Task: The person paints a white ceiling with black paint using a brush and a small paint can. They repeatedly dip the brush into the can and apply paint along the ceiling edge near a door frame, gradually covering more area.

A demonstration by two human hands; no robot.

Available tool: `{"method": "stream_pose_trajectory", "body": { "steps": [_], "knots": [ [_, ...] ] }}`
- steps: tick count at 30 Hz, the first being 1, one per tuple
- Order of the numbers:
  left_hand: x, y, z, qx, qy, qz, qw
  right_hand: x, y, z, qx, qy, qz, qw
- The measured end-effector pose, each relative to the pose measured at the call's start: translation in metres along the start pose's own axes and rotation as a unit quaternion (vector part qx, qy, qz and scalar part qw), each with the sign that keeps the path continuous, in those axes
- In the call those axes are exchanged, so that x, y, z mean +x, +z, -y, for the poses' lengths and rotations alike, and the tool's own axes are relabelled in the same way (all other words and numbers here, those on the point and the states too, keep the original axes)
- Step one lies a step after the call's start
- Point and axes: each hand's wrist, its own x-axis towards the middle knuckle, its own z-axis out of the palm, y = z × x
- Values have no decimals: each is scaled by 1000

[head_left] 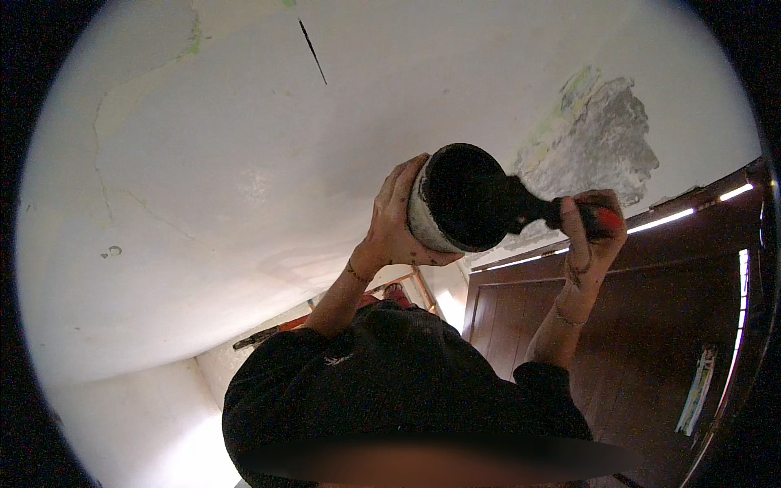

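The tool (521, 207) is held up in front of the wall (203, 146), its wide dark head pointing left into the mouth of the can (423, 215) and its red-marked handle end to the right; its long axis runs nearly level, dipping slightly toward the handle. How deep the head goes cannot be told, since it merges with the black inside. The right grip (598, 236) is clenched around the handle; the left grip (394, 215) clasps the can's side, thumb underneath. The can is tipped, mouth toward the viewer and rightward. Behind the tool, a rough grey patch (610, 134) marks the wall near its right edge, its lower part hidden by the right grip and tool. A brown door (521, 317) stands to the right; the dark shirt (407, 374) blocks much of the view below.
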Motion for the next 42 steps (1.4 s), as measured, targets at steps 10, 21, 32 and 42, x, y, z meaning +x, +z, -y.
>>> {"method": "stream_pose_trajectory", "body": {
  "steps": [10, 21, 32, 42],
  "knots": [
    [3, -6, 5, 15, 27, -16, 999, 7, 1, -15, 56, 115, 6, 992],
    [6, -11, 12, 32, 3, -8, 999, 0, -15, -73, 105, 110, 33, 988],
    [23, -18, 38, -26, -60, 51, 997, 103, -12, -51, -79, -50, -159, 983],
    [9, -25, 39, -80, -129, 52, 987, 353, -2, 58, -83, -518, -295, 799]
  ]
}}
